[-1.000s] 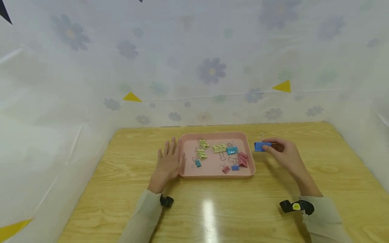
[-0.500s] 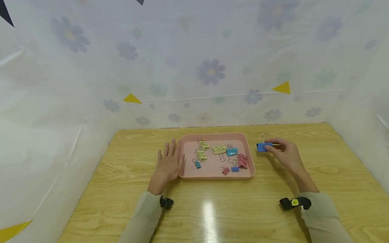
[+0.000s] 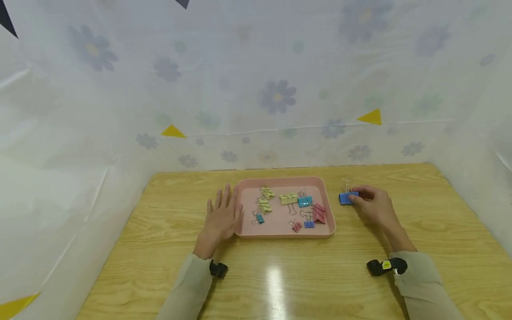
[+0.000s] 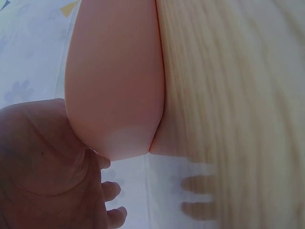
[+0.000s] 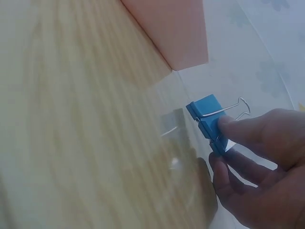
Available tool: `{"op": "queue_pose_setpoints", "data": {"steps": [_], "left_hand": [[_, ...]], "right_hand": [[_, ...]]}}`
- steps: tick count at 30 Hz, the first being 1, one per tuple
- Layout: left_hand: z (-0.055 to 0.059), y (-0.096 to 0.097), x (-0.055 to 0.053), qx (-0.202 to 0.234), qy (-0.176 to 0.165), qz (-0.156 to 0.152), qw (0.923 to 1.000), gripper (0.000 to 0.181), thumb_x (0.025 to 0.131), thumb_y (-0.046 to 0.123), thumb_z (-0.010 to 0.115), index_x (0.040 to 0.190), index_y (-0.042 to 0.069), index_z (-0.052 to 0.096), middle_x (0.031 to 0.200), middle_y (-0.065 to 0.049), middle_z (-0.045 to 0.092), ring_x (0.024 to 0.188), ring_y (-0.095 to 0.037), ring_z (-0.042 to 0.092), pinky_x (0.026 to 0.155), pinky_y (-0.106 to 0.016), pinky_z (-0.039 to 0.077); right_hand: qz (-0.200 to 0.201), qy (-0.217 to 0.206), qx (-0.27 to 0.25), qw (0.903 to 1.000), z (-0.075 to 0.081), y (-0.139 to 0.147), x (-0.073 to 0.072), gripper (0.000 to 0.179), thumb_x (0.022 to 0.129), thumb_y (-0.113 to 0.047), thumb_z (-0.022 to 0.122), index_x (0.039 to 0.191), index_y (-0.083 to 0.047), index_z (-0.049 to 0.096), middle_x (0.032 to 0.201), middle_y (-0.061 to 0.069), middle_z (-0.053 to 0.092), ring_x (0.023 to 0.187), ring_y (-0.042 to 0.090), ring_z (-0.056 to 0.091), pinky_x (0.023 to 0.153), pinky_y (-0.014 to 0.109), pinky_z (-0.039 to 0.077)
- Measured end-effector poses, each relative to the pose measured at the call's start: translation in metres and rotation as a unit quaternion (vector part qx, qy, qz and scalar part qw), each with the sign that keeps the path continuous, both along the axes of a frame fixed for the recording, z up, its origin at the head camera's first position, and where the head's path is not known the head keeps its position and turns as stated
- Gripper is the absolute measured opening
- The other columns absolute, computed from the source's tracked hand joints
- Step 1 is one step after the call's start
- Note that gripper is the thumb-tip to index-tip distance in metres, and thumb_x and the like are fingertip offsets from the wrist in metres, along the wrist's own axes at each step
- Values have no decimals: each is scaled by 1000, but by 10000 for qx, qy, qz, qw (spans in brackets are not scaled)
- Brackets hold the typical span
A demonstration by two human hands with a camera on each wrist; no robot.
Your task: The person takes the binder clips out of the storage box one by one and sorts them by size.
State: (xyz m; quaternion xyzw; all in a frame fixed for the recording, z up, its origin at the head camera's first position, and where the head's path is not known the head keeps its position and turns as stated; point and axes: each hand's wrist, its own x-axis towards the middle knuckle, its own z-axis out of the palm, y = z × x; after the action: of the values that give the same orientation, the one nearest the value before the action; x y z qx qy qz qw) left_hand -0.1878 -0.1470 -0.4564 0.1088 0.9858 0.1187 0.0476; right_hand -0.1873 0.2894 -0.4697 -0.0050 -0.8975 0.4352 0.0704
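A large blue binder clip (image 3: 344, 199) is pinched between the thumb and fingers of my right hand (image 3: 377, 208), just right of the pink tray (image 3: 284, 235). Its wire handles stand up; in the right wrist view the clip (image 5: 206, 114) looks close to the table, though contact is unclear. Fingers spread and straight, my left hand (image 3: 220, 220) rests along the tray's left wall. Inside the tray lie yellow binder clips (image 3: 289, 199), teal binder clips (image 3: 305, 202), red binder clips (image 3: 318, 214) and a small blue binder clip (image 3: 309, 224).
The tray stands on a wooden table (image 3: 180, 284) near its back edge. A white flower-print sheet (image 3: 240, 89) hangs behind the table and along both sides. Yellow triangles (image 3: 371, 117) are stuck on the sheet.
My right hand has shifted slightly right and lower, bringing the blue binder clip down towards the table. My left hand stays at the tray's side.
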Motion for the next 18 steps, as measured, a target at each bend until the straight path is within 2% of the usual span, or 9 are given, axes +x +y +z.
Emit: {"op": "queue_pose_setpoints", "data": {"steps": [1, 3, 5, 8, 10, 12, 15, 18], "left_hand": [[0, 0, 0, -4, -4, 1, 10000, 65, 113, 39, 29, 167, 14, 5, 172, -14, 2, 156, -40, 4, 120, -66, 7], [0, 0, 0, -21, -8, 7, 10000, 64, 113, 40, 28, 167, 15, 5, 172, -14, 2, 157, -39, 4, 121, -66, 7], [0, -1, 0, -39, 0, 21, 10000, 64, 113, 40, 28, 167, 15, 5, 172, -14, 2, 157, -39, 4, 121, -65, 8], [-1, -1, -1, -18, 14, 15, 10000, 64, 112, 40, 28, 167, 14, 6, 172, -15, 2, 157, -40, 4, 121, -65, 7], [-2, -1, -1, 23, 1, -9, 10000, 64, 112, 39, 28, 167, 13, 6, 172, -15, 2, 156, -40, 4, 121, -66, 6], [-3, -1, -1, 74, -11, -38, 10000, 64, 112, 38, 29, 167, 12, 7, 172, -16, 2, 156, -41, 4, 121, -66, 5], [-3, 0, 0, 91, -8, -43, 9999, 64, 112, 38, 29, 167, 12, 7, 172, -17, 3, 156, -41, 4, 120, -67, 5], [-2, 0, 1, 67, 35, -20, 10000, 65, 112, 39, 30, 167, 13, 7, 172, -16, 4, 156, -41, 4, 120, -67, 7]], "right_hand": [[-13, -1, 25, 10000, -1, 0, 0, 35, 102, -21, 67, 124, 6, 69, 121, 29, 67, 112, 41, 65, 90, 36, 56], [-30, 18, 70, 10000, -2, 0, -2, 35, 101, -21, 67, 123, 5, 70, 121, 29, 68, 113, 42, 65, 91, 36, 56], [-56, 47, 93, 9999, -4, -1, -5, 35, 101, -22, 68, 122, 5, 71, 120, 29, 69, 112, 41, 65, 88, 26, 55], [-70, 134, 126, 9998, -6, -1, -9, 34, 100, -23, 69, 120, 4, 72, 117, 27, 70, 110, 39, 66, 83, 18, 51], [-79, 159, 133, 9998, -7, -1, -11, 33, 100, -23, 69, 120, 4, 72, 116, 27, 71, 110, 40, 67, 86, 25, 54], [-57, 180, 174, 9997, -8, -1, -12, 33, 100, -23, 68, 120, 4, 72, 116, 27, 71, 110, 42, 67, 90, 38, 55], [1, 168, 199, 9997, -8, 0, -12, 33, 101, -21, 67, 121, 5, 71, 117, 28, 70, 111, 45, 66, 94, 54, 52], [34, 190, 254, 9995, -6, 0, -12, 32, 102, -20, 65, 122, 5, 71, 119, 29, 69, 112, 47, 65, 95, 59, 51]]}}
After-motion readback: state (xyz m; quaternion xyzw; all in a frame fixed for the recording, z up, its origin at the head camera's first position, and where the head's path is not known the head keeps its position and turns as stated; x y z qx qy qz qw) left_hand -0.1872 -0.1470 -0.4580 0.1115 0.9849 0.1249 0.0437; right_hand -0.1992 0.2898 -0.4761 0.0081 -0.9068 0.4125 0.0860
